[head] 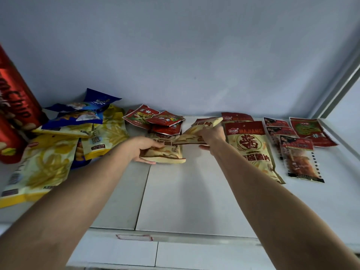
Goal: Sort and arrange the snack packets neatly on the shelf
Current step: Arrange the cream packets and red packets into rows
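On the white shelf (191,201), my left hand (145,148) grips a cream chip packet (169,152) lying flat at the centre. My right hand (211,136) holds a second cream chip packet (198,128) lifted and tilted above the shelf. To its right lies a matching cream and red Majiang packet (251,149), with another behind it. Small red packets (155,119) are heaped at the back centre. Yellow fries packets (46,162) and blue packets (78,114) pile up on the left. Dark meat snack packets (300,158) and a red and green packet (309,131) lie at the right.
Tall red chip cans (13,106) stand at the far left. The pale back wall (185,55) rises behind the shelf, and a metal upright (339,84) borders the right side. A front ledge with a label holder (134,237) runs below.
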{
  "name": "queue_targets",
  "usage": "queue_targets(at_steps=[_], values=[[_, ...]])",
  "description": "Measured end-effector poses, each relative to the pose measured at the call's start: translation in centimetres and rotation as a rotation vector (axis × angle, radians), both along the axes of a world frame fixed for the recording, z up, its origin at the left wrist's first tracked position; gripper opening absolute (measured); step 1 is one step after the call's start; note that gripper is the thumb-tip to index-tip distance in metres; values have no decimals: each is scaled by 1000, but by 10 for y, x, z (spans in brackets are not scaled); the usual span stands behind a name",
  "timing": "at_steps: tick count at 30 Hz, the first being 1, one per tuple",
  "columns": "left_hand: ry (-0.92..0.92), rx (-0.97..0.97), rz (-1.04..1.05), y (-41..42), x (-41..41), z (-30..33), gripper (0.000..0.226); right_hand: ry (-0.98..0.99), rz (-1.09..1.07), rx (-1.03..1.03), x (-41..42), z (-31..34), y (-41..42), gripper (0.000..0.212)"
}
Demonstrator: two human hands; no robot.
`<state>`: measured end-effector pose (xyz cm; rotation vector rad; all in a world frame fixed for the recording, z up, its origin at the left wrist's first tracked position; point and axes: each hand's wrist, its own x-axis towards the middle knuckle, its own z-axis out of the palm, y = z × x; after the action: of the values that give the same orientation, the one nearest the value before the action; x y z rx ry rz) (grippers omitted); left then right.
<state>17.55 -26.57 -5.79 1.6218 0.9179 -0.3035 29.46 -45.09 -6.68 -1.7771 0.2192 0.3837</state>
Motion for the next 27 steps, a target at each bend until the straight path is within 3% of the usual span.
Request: queue_targets(at_steps=[4, 9, 14, 19, 23, 27], values=[[-15, -157, 10, -20, -21, 14, 25, -115, 21, -42, -12, 22, -30, 59], [-50, -215, -22, -54, -49, 19, 20, -243, 22, -131, -39, 34, -89, 59], [-200, -245, -53, -93, -69, 8, 14, -306, -22, -73, -69, 20, -158, 55], [-388, -363, 1, -128, -79, -5, 42, -280, -12, -8, -98, -2, -216, 62], [-455, -351, 13, -159, -80, -8, 29, -157, 67, 59, -110, -22, -242, 58], [-438, -396, -28, -185, -76, -12, 36, -114, 96, -9, -106, -45, -249, 56]])
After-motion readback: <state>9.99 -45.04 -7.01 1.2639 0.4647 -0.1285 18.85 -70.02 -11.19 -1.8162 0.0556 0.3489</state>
